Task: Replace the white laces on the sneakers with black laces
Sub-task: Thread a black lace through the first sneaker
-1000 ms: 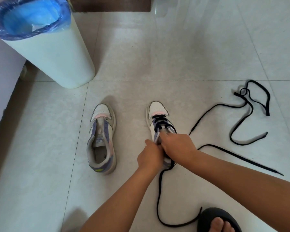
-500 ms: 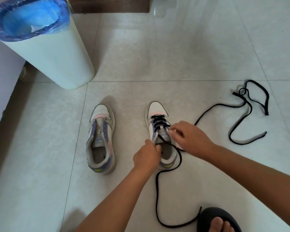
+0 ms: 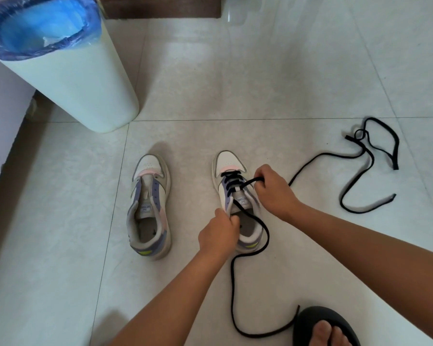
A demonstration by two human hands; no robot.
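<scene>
Two white, purple and pink sneakers stand on the tiled floor, toes away from me. The left sneaker (image 3: 149,211) has no lace. The right sneaker (image 3: 229,166) has a black lace (image 3: 231,179) threaded through its front eyelets. My left hand (image 3: 219,233) grips the near left edge of that shoe's opening. My right hand (image 3: 272,191) pinches a stretch of the black lace at the shoe's right side, pulled out to the right. The lace's free tail (image 3: 237,320) loops over the floor toward me. A second black lace (image 3: 360,171) lies loose at the right.
A white bin (image 3: 73,81) with a blue liner stands at the back left. My foot in a dark slipper (image 3: 322,328) sits at the bottom right edge. A dark wooden strip (image 3: 160,7) runs along the far wall.
My right hand has moved from over the shoe's tongue up and to the right, drawing the black lace through. My left hand stayed on the shoe's near edge.
</scene>
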